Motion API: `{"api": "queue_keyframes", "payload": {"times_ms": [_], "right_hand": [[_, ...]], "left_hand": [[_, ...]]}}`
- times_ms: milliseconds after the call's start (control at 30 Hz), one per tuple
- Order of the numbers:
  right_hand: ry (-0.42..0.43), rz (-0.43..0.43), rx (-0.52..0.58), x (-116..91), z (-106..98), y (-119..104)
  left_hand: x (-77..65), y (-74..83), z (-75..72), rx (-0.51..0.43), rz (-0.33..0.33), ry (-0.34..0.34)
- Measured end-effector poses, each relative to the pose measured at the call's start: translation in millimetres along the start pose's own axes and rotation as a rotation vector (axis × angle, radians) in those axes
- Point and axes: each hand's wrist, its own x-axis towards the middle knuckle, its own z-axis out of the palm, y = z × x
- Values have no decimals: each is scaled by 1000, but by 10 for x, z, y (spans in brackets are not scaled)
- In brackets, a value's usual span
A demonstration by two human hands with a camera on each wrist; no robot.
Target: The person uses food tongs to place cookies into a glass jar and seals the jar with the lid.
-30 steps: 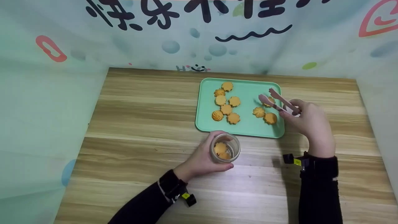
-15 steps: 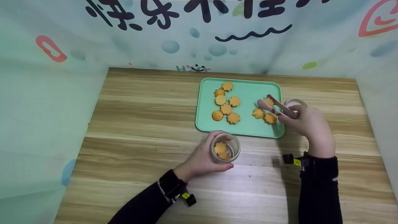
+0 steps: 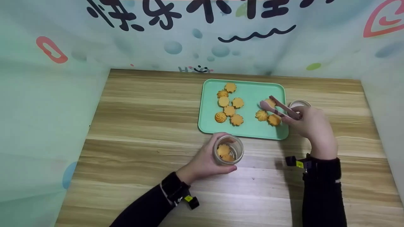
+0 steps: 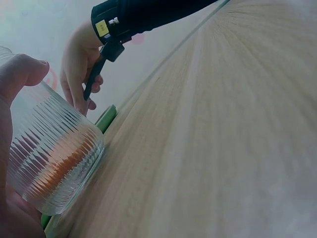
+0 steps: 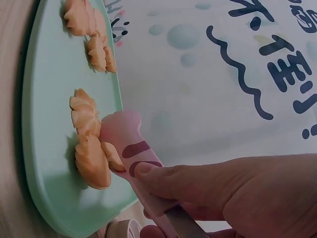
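Observation:
In the head view, my left hand (image 3: pixel 203 160) grips a ribbed glass jar (image 3: pixel 241 150) at the front edge of a mint-green tray (image 3: pixel 249 131). A few golden cookies (image 3: pixel 224 149) lie inside the jar; its clear wall (image 4: pixel 59 124) also shows in the left wrist view. My right hand (image 3: pixel 315 129) pinches a pair of pink tongs (image 3: pixel 286 107), reaching over the tray's right side. The tong tips stand on either side of a cookie (image 3: pixel 270 102); whether both touch it is hard to tell. Close by lie a swirled cookie (image 3: pixel 261 115) and another cookie (image 3: pixel 274 120).
Several more cookies (image 3: pixel 229 110) are grouped on the tray's left half. A round clear-rimmed item (image 3: pixel 300 102), partly behind my right hand, stands right of the tray. Wooden tabletop (image 3: pixel 142 110) surrounds the tray, and a printed cloth (image 3: pixel 151 56) hangs behind.
The tongs have come lower and slightly left, their tips nearer each other around the cookie. That cookie and the swirled one have shifted a little left. My left hand and the jar stay still.

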Motion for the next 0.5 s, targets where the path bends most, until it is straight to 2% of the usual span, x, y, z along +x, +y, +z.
{"api": "queue_keyframes", "payload": {"times_ms": [333, 500], "right_hand": [[3, -26, 22, 18, 30, -27], [41, -56, 22, 6, 26, -78]], "left_hand": [[0, 10, -2, 2, -5, -1], [0, 20, -6, 5, -11, -1]]}}
